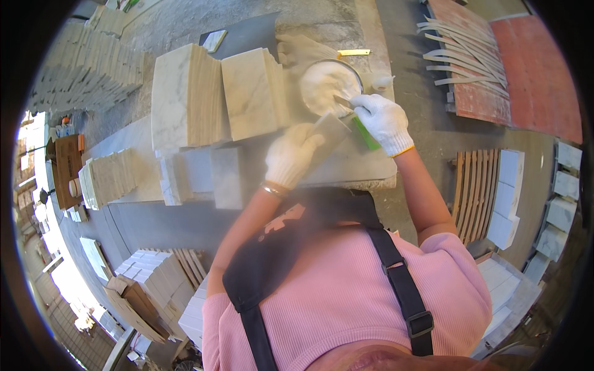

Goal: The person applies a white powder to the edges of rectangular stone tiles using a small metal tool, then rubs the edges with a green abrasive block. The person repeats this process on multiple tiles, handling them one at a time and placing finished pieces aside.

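My left hand (289,156), in a white knit glove, grips a thin pale tile (332,131) tilted over the worktable. My right hand (382,121), gloved alike, is closed on a small putty knife (342,101) whose blade reaches over the near side of a round bowl (360,75). Smooth white paste (327,86) fills the bowl. Just below the right hand lies a bright green strip (367,133), partly covered. Two stacks of marble tiles, a taller one (185,99) and a shorter one (250,93), stand left of the bowl.
Beyond the bowl lies a yellow tool (354,52). More tile stacks (110,176) line the left. At the right, a red panel (476,93) carries pale strips (461,52); a wooden pallet (475,195) stands nearer. White boxes (151,272) sit at lower left.
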Action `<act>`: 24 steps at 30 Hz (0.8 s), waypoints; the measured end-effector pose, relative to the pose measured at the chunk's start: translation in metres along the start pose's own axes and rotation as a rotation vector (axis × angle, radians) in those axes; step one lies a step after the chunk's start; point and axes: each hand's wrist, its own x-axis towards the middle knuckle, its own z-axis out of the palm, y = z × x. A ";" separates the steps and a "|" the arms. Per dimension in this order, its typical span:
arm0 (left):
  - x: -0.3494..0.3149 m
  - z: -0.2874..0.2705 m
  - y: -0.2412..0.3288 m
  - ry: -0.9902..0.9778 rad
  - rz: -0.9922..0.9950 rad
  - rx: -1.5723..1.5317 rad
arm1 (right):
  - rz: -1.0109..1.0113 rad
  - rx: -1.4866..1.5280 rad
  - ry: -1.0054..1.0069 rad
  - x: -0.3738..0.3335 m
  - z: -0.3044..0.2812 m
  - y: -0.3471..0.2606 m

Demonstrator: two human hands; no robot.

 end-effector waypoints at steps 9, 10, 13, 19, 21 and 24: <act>0.019 0.010 0.001 0.015 0.010 0.005 | 0.159 0.519 -0.055 0.014 -0.009 0.024; 0.020 0.011 0.001 0.021 0.030 0.011 | 0.158 0.525 -0.071 0.017 -0.006 0.026; 0.023 0.012 -0.001 0.015 -0.004 0.040 | 0.163 0.582 -0.128 0.022 0.002 0.028; 0.026 0.017 -0.006 0.047 0.000 0.042 | 0.288 0.910 -0.212 0.019 -0.008 0.029; 0.026 0.019 -0.008 0.054 0.037 0.061 | 0.294 0.943 -0.201 0.016 -0.018 0.029; 0.028 0.021 -0.009 0.066 0.105 0.079 | 0.333 0.905 -0.210 0.012 -0.030 0.026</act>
